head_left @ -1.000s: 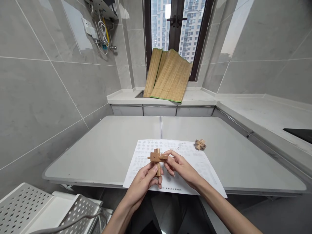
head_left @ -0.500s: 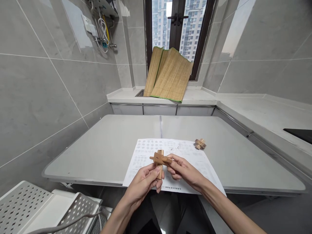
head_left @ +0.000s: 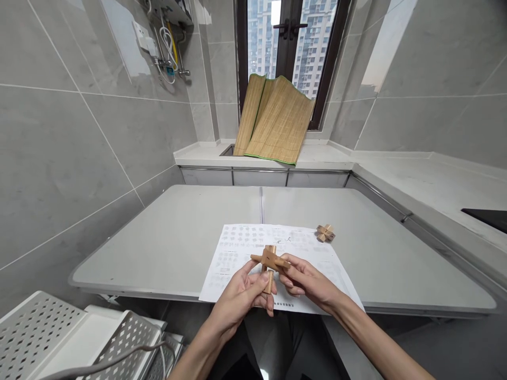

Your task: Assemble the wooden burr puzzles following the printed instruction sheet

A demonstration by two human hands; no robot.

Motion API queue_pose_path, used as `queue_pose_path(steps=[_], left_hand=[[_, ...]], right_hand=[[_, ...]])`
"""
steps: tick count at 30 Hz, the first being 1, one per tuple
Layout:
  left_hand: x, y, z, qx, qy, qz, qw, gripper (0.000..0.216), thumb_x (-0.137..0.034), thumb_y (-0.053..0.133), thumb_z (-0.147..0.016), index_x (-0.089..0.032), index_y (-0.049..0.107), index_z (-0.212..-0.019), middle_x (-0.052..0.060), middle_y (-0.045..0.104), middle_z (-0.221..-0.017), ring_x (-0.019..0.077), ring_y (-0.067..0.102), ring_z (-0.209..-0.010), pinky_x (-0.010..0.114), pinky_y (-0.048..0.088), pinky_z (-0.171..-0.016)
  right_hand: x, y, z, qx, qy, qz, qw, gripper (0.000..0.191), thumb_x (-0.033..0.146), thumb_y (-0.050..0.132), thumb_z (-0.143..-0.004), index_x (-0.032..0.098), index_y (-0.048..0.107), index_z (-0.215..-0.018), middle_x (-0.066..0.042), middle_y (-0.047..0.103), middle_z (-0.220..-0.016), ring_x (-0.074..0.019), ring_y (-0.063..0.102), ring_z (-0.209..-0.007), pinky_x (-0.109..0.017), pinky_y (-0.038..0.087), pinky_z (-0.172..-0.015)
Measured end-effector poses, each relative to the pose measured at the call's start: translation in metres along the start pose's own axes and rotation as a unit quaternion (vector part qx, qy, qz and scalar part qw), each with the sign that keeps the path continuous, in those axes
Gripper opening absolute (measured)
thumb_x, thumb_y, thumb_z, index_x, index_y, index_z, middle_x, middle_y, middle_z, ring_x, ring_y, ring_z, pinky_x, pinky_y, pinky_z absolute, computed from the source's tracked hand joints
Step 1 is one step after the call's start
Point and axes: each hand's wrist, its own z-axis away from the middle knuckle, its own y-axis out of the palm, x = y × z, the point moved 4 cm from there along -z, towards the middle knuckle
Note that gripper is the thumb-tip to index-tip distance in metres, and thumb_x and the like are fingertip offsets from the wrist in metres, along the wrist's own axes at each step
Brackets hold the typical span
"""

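Note:
A wooden interlocking puzzle (head_left: 271,258), made of crossed brown bars, is held above the near part of a printed paper sheet (head_left: 241,244). My left hand (head_left: 249,289) is closed around the lower upright bar, with the thumb in front. From the right, my right hand (head_left: 307,277) pinches the end of the bar that points sideways. Parts of the bars are hidden behind my fingers. Beyond the sheet's upper right corner lies a second wooden interlocking puzzle (head_left: 325,233), its bars crossed in a star shape.
The sheet rests on a pale folding table (head_left: 158,243) with a seam down its middle. A white perforated rack (head_left: 43,332) and a grey cable stand at lower left. Behind the table, a bamboo mat (head_left: 281,124) leans against the window on a white counter (head_left: 428,179).
Both hands have shifted slightly to the right with the puzzle between them. The second puzzle and the sheet have stayed in place.

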Motion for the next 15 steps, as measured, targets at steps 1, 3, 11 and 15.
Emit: queue_pose_path(steps=[1, 3, 11, 15], left_hand=[[0.0, 0.0, 0.0, -0.008, 0.005, -0.006, 1.0, 0.072, -0.053, 0.083, -0.089, -0.017, 0.053, -0.144, 0.001, 0.067, -0.084, 0.0117, 0.063, -0.057, 0.029, 0.056, -0.061], [-0.001, 0.002, -0.001, -0.024, 0.013, -0.005, 1.0, 0.072, -0.055, 0.083, -0.088, -0.016, 0.053, -0.141, 0.001, 0.067, -0.085, 0.0118, 0.063, -0.057, 0.029, 0.056, -0.061], [-0.007, 0.016, -0.008, -0.023, 0.033, 0.009, 0.999, 0.098, -0.056, 0.083, -0.088, -0.024, 0.021, -0.157, -0.002, 0.07, -0.081, 0.0139, 0.066, -0.056, 0.032, 0.058, -0.061], [-0.008, 0.019, -0.007, -0.027, 0.035, -0.006, 0.999, 0.091, -0.057, 0.08, -0.089, -0.023, 0.026, -0.154, -0.004, 0.067, -0.08, 0.0121, 0.063, -0.053, 0.029, 0.056, -0.056]], right_hand=[[-0.001, 0.0, -0.001, -0.011, -0.007, 0.003, 1.0, 0.043, 0.062, 0.072, -0.098, 0.02, 0.064, -0.105, 0.007, 0.048, -0.069, -0.0052, 0.024, -0.05, -0.025, 0.017, -0.054], [-0.003, 0.0, -0.002, -0.037, -0.023, -0.012, 0.999, 0.043, 0.061, 0.072, -0.098, 0.02, 0.066, -0.108, 0.006, 0.048, -0.07, -0.0055, 0.025, -0.051, -0.025, 0.017, -0.053], [-0.018, -0.008, -0.002, -0.05, -0.032, -0.135, 0.989, 0.038, 0.051, 0.079, -0.096, 0.021, 0.069, -0.117, 0.007, 0.048, -0.068, -0.0044, 0.024, -0.05, -0.023, 0.025, -0.054], [-0.014, -0.008, -0.001, -0.054, -0.031, -0.112, 0.992, 0.043, 0.053, 0.079, -0.096, 0.022, 0.069, -0.123, 0.008, 0.047, -0.067, -0.0039, 0.024, -0.049, -0.021, 0.025, -0.053]])
